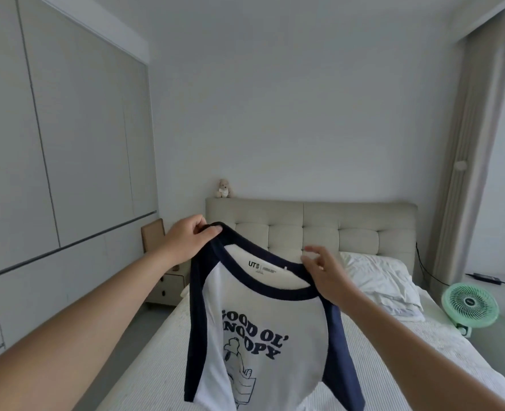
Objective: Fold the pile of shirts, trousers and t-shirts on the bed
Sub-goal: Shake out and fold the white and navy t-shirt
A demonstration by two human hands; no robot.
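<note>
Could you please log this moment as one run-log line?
stage: lifting | item: white t-shirt with navy raglan sleeves, held above bed | left hand: pinches shoulder | right hand: at collar, grip unclear

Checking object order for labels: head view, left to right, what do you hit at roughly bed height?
Wardrobe → bedside cabinet → left hand → t-shirt → right hand → pillow → green fan.
</note>
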